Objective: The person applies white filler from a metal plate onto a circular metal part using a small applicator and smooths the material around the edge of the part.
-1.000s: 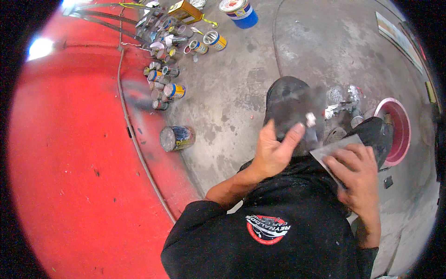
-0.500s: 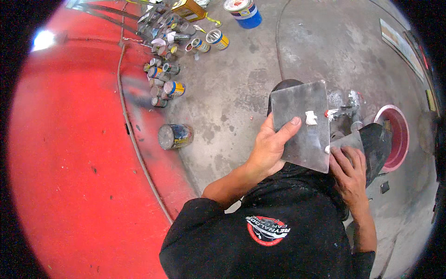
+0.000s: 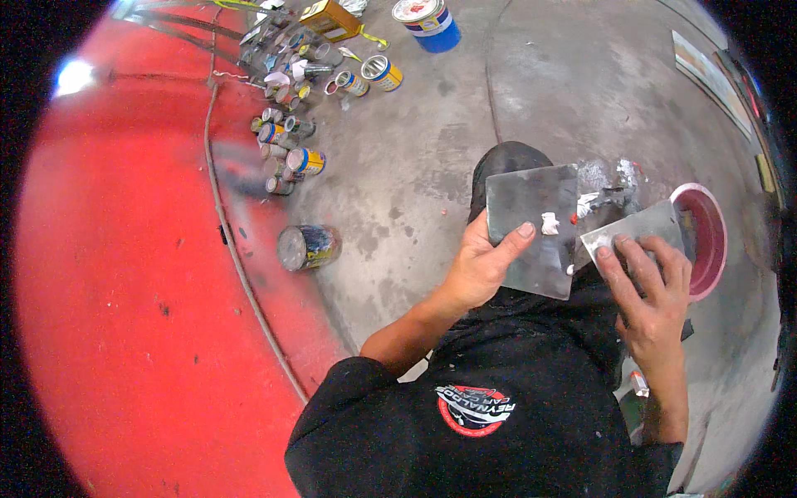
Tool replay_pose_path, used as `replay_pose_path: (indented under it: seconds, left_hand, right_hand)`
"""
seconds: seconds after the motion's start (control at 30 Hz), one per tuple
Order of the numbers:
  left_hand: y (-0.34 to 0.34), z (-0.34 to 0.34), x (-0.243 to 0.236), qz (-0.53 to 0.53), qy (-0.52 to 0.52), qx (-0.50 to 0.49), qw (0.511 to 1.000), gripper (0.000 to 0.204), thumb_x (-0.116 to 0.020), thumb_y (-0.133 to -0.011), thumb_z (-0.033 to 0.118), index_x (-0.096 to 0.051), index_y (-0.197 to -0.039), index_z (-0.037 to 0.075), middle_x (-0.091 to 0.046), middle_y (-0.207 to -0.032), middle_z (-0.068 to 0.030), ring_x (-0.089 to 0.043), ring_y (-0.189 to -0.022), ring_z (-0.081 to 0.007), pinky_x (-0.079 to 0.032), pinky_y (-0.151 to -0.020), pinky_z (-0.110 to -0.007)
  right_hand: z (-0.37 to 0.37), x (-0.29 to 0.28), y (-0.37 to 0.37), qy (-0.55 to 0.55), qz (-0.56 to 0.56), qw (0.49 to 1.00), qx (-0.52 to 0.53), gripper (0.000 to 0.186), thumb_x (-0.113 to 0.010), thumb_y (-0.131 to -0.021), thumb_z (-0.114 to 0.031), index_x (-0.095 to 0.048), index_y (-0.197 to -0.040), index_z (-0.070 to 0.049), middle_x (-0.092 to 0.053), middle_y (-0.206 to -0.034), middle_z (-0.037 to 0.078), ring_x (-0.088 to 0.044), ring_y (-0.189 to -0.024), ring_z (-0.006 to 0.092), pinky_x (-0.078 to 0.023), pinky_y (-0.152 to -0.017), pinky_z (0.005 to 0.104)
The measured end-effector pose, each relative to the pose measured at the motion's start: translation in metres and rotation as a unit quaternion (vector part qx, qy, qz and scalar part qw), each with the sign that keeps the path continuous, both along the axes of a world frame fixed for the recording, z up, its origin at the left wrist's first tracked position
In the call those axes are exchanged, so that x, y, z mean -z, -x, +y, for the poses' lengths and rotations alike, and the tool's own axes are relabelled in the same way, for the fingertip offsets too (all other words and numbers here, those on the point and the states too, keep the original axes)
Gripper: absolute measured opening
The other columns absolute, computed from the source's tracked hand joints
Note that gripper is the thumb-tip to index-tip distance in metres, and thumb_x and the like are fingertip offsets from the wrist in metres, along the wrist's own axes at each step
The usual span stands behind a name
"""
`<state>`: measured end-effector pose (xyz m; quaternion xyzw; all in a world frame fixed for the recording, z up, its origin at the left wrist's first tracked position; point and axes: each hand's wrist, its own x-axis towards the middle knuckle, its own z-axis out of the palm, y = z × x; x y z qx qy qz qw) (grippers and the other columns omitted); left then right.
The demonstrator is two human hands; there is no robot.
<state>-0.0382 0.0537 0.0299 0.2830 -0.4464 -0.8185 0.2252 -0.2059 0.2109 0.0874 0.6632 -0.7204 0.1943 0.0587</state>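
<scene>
My left hand (image 3: pixel 490 257) grips a dark grey flat plate (image 3: pixel 531 199) over my knee, thumb on its face beside a small white blob of paste (image 3: pixel 550 223). Another white dab (image 3: pixel 569 269) sits near the plate's lower right edge. My right hand (image 3: pixel 647 290) grips a lighter grey flat scraper (image 3: pixel 643 220), fingertips on its top, just right of and apart from the plate. Behind them on the floor lie dark tools (image 3: pixel 616 195) and white scraps, partly hidden.
A red wall (image 3: pixel 124 249) with a hose is at left. Several paint cans (image 3: pixel 307 160), a blue pail (image 3: pixel 440 33) and a lone dark can (image 3: pixel 303 247) stand on the concrete floor (image 3: pixel 398 166). A pink basin (image 3: pixel 710 282) is at right; panels (image 3: pixel 710 83) lean beyond it.
The plate in my left hand has tilted from a blurred motion to face up. My right hand and scraper swung down, then moved up and right, apart from the plate.
</scene>
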Motion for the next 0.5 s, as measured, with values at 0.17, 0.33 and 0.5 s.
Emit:
replay_pose_path:
  seconds: [0.17, 0.33, 0.5]
  left_hand:
    - [-0.004, 0.004, -0.008, -0.041, 0.09, 0.02, 0.995, 0.027, -0.054, -0.096, 0.015, -0.053, -0.119, 0.002, -0.061, -0.108, -0.0023, -0.054, -0.097, -0.0092, -0.045, -0.084, -0.026]
    - [-0.002, 0.008, -0.01, -0.029, 0.078, 0.025, 0.996, 0.028, -0.054, -0.096, 0.015, -0.053, -0.12, 0.001, -0.06, -0.11, -0.003, -0.053, -0.099, -0.0101, -0.044, -0.087, -0.027]
    - [-0.003, 0.011, -0.006, -0.049, 0.112, 0.033, 0.992, 0.029, -0.053, -0.096, 0.014, -0.052, -0.122, 0.001, -0.06, -0.111, -0.0052, -0.054, -0.102, -0.0125, -0.042, -0.09, -0.028]
  right_hand:
    - [-0.004, 0.007, -0.02, -0.014, -0.016, 1.0, 0.006, 0.051, -0.062, -0.064, -0.009, -0.063, -0.115, -0.01, -0.058, -0.112, 0.007, -0.053, -0.094, 0.0279, -0.04, -0.078, 0.0407]
    - [-0.003, 0.005, -0.025, -0.055, -0.039, 0.998, 0.01, 0.06, -0.064, -0.059, -0.01, -0.06, -0.119, -0.011, -0.055, -0.114, 0.006, -0.051, -0.096, 0.0282, -0.039, -0.079, 0.041]
    - [-0.005, 0.005, -0.027, -0.046, -0.055, 0.997, -0.002, 0.062, -0.064, -0.059, -0.01, -0.059, -0.121, -0.012, -0.055, -0.114, 0.007, -0.051, -0.095, 0.0282, -0.039, -0.078, 0.0409]
